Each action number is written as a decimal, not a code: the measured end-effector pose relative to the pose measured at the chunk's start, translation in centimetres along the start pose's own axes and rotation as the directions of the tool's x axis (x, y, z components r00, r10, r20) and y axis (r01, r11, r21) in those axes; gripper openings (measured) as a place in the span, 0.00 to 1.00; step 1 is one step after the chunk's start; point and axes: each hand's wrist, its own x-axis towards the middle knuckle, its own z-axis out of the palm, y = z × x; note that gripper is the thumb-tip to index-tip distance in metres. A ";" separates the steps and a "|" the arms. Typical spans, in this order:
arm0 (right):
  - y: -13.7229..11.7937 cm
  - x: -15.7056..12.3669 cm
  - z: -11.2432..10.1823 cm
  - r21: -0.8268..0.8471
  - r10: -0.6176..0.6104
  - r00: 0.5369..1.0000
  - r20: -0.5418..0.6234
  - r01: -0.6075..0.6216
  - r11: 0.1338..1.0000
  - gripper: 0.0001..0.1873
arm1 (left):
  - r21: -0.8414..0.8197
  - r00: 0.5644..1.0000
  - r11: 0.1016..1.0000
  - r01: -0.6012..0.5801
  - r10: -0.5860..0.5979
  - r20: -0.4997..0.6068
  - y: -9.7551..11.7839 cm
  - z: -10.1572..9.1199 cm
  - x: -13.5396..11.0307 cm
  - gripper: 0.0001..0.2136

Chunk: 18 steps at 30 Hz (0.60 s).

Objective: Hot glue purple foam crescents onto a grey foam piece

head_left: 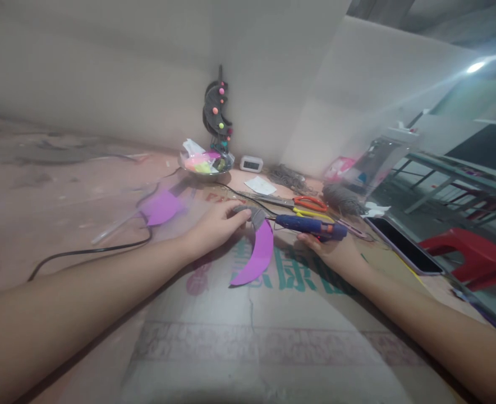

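My left hand point(216, 227) rests palm down on the cardboard sheet point(248, 314), its fingertips pressing the grey-wrapped top end of a purple crescent cut-out point(258, 252). My right hand point(330, 249) is closed round a blue glue gun point(311, 225), whose nozzle points left toward the crescent's grey tip. A finished dark crescent with coloured balls point(217, 112) stands against the wall at the back.
Orange scissors point(302, 202), yellow-handled scissors point(313, 215), grey yarn bundles point(343, 199), a bowl of coloured bits point(206, 163), a purple scrap point(161, 207), a black cable point(105, 247), a phone point(403, 244), a white clock point(251, 164) and a red stool point(471, 255).
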 end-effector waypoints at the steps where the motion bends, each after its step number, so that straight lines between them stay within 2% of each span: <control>1: 0.0 0.0 0.0 0.013 0.002 1.000 0.002 -0.002 1.000 0.15 | -0.003 1.000 1.000 0.000 0.000 0.000 0.0 0.0 0.0 0.13; 7: 0.0 0.1 0.0 0.037 -0.005 1.000 0.008 0.005 0.999 0.13 | 0.013 1.000 1.000 0.008 -0.008 0.000 0.1 0.0 -0.1 0.13; 18: 0.5 0.2 -0.1 -0.001 -0.035 0.999 0.022 0.035 0.999 0.16 | 0.008 1.000 1.000 -0.011 0.011 0.009 0.0 0.0 0.0 0.14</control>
